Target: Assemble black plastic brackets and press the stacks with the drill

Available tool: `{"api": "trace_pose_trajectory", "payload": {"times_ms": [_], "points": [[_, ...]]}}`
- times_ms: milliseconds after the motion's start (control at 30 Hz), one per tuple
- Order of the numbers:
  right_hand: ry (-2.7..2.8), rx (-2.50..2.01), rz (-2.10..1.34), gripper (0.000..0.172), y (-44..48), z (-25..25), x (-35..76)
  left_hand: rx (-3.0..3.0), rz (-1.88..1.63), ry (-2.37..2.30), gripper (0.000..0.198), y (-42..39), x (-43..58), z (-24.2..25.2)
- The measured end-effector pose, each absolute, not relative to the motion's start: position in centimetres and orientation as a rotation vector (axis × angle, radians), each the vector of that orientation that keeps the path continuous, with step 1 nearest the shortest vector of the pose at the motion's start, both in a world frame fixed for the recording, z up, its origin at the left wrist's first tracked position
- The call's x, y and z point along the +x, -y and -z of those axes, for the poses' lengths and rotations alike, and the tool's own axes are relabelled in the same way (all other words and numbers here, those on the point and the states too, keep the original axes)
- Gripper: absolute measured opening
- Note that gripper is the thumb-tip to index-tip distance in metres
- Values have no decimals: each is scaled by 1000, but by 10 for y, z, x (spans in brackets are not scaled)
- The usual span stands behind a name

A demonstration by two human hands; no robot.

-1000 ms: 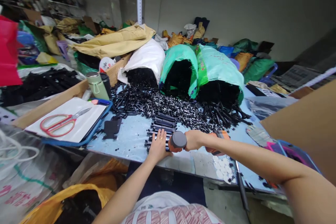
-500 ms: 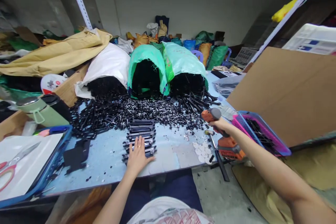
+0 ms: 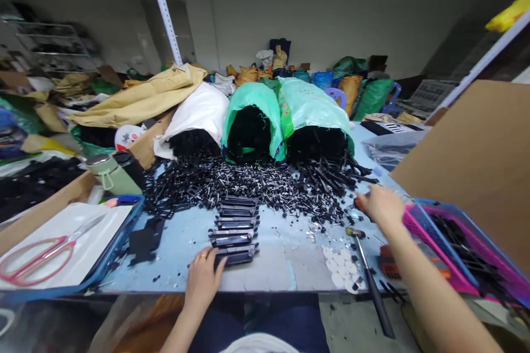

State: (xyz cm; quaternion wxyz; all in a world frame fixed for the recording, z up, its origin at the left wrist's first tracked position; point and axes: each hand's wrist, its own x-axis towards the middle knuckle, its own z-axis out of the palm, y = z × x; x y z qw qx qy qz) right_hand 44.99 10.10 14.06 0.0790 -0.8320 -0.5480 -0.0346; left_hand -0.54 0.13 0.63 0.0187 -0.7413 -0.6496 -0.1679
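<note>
On the table stands a column of several long black plastic parts (image 3: 236, 223), laid side by side. My left hand (image 3: 202, 276) rests at the left end of the nearest ones, fingertips touching them and the thumb apart, with no grip visible. On the right, my right hand (image 3: 386, 207) is closed around the handle of a cordless drill (image 3: 391, 262). Hand and forearm hide much of the drill; its orange head and battery base show. A hammer (image 3: 370, 281) with a black handle lies left of the drill, its handle past the table edge. White round discs (image 3: 342, 267) lie beside it.
Loose black parts and pins (image 3: 260, 179) spill from a white sack (image 3: 199, 116) and two green sacks (image 3: 254, 102). Scissors (image 3: 53, 253) lie on paper in a blue tray (image 3: 124, 248) at left. A pink basket (image 3: 467, 281) and cardboard (image 3: 464, 165) bound the right.
My left hand has slid off the top of the black parts toward me, to their near left end. The right hand still grips the drill. The camera view has turned left.
</note>
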Motion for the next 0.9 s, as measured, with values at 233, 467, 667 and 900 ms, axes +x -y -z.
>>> {"api": "trace_pose_trajectory", "payload": {"times_ms": [233, 467, 667, 900], "points": [[2647, -1337, -366, 32, -155, -72, 206, -2175, 647, 2245, 30, 6, -12, -6], [2834, -1170, -566, 45, -202, -62, 158, -1882, 1365, 2541, 34, 46, -11, -3], [2920, -1222, -930, 73, -211, -64, 163, -1288, 2130, 3540, 44, 78, 15, 20], [2800, -1273, -1540, 69, -161, -52, 154, -76, 3437, 3097, 42, 87, 39, 9]]}}
